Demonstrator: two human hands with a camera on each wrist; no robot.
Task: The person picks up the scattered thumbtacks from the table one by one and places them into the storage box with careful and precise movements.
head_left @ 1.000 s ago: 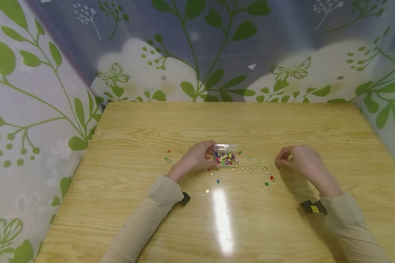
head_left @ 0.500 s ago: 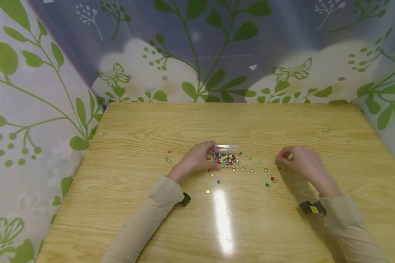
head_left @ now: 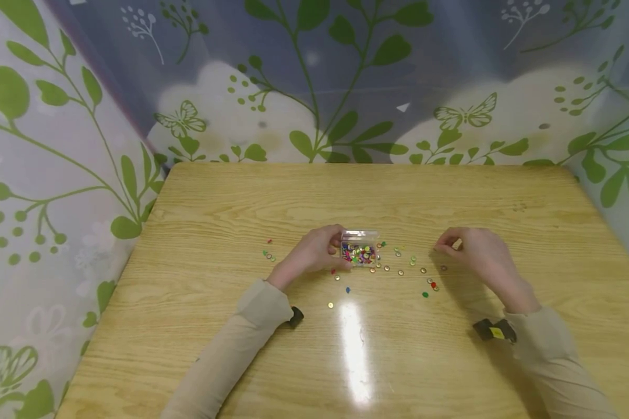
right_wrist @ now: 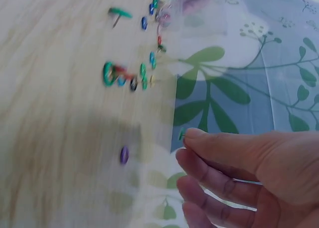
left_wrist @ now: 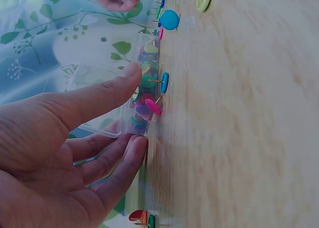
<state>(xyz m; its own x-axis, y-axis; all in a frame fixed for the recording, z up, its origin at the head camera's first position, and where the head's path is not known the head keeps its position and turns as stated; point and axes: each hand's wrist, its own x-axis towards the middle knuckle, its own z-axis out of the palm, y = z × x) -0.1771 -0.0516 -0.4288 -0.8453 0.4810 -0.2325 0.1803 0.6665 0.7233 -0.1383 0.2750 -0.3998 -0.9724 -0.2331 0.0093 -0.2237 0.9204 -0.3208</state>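
A small clear plastic box [head_left: 359,256] full of colourful thumbtacks stands on the table, its hinged lid raised at the back. My left hand [head_left: 314,250] holds the box by its left end, thumb at the front and fingers behind, as the left wrist view shows too. Away to the right, my right hand [head_left: 479,256] is above the tabletop. Between its thumb and forefinger it pinches a green thumbtack [right_wrist: 181,134], mostly covered by the fingertips. Below that hand lies a purple thumbtack [right_wrist: 124,155].
Loose thumbtacks lie scattered right of the box, among them a red one [head_left: 433,284] and a green one [head_left: 425,294]. A blue tack [head_left: 348,290] and a yellow one [head_left: 331,305] lie in front. Several more are left of the left hand. A patterned curtain [head_left: 314,87] borders the wooden table [head_left: 241,198].
My right hand has lifted from the tabletop with the green thumbtack and shifted slightly left, leaving the purple one in plain sight. My left hand and the box stay put.
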